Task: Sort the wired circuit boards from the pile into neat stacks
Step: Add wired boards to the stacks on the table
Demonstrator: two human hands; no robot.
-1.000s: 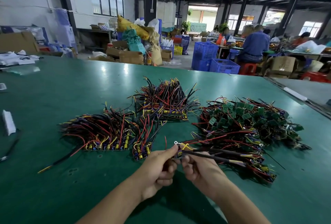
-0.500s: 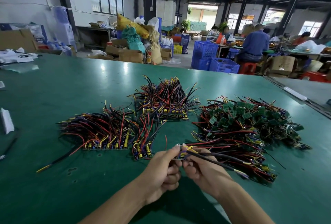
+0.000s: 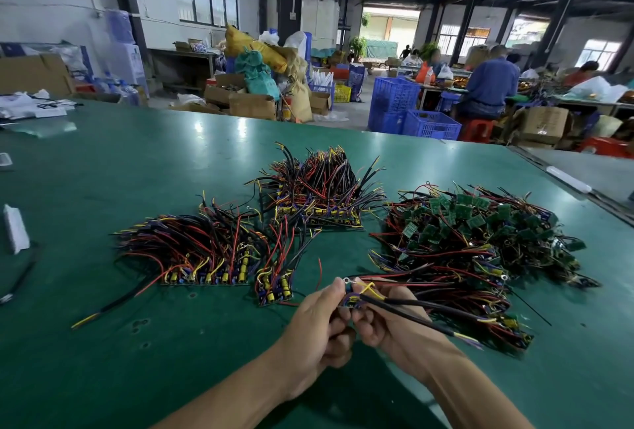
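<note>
A green work table (image 3: 103, 161) carried three heaps of wired boards. On the right lay the unsorted pile (image 3: 480, 236), a tangle of small green circuit boards and red, black and purple leads reaching almost to the right hand. At the left stood a sorted row of boards (image 3: 202, 277) set on edge, yellow parts facing the camera, wires fanned away to the left; a short second stack (image 3: 274, 291) sat just beside its right end, close to the left hand. A further stack (image 3: 319, 212) rested behind them near the middle of the table. A loose black cable with a yellow tip (image 3: 103, 306) trailed from the row toward the near-left, and a white block (image 3: 14, 228) lay at the far left edge. Beyond the table were blue plastic crates (image 3: 411, 113), cardboard boxes (image 3: 254, 104) and seated workers at another bench. Both forearms came in from the bottom edge and met above the table in front of the pile. The left hand (image 3: 315, 325) pinched one wired circuit board (image 3: 351, 298) between thumb and fingertips, the other fingers curled under. The right hand (image 3: 387, 322) gripped the same board from the other side, fingers closed on it, its black leads (image 3: 422, 315) running out rightward over the knuckles.
</note>
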